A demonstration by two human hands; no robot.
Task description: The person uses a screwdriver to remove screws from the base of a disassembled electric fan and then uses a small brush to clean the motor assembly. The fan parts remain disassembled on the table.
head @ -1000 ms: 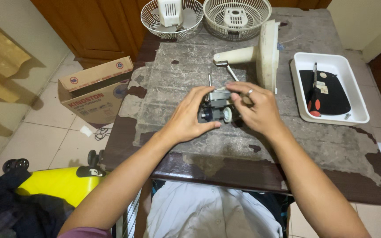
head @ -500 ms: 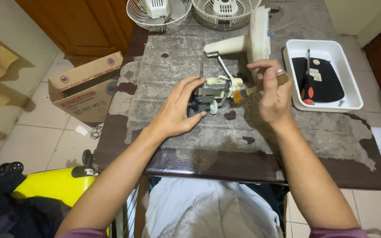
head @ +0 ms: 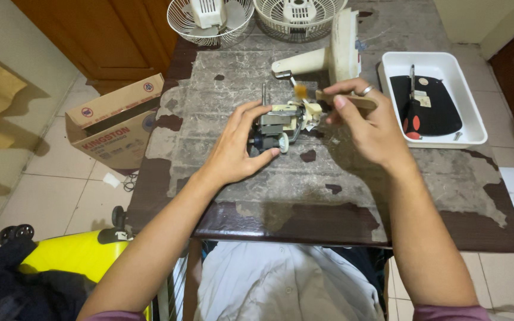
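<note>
A small fan motor (head: 281, 123) with a metal shaft and cream plastic parts lies in the middle of a worn dark table (head: 352, 214). My left hand (head: 239, 145) rests on the motor's left side, fingers curled around it. My right hand (head: 367, 122), with a ring on one finger, pinches a wooden-handled brush (head: 340, 100). The brush's orange bristles touch the top of the motor. A cream fan body (head: 328, 53) lies on its side just behind the motor.
A white tray (head: 471, 128) at the right holds a black panel and a screwdriver. Two white fan grilles (head: 295, 18) sit at the table's far edge. A cardboard box (head: 114, 125) stands on the floor at left, a yellow case (head: 72, 255) below.
My right hand has lifted off the motor and now holds the brush against its top. My left hand has stayed on the motor. The camera has come closer.
</note>
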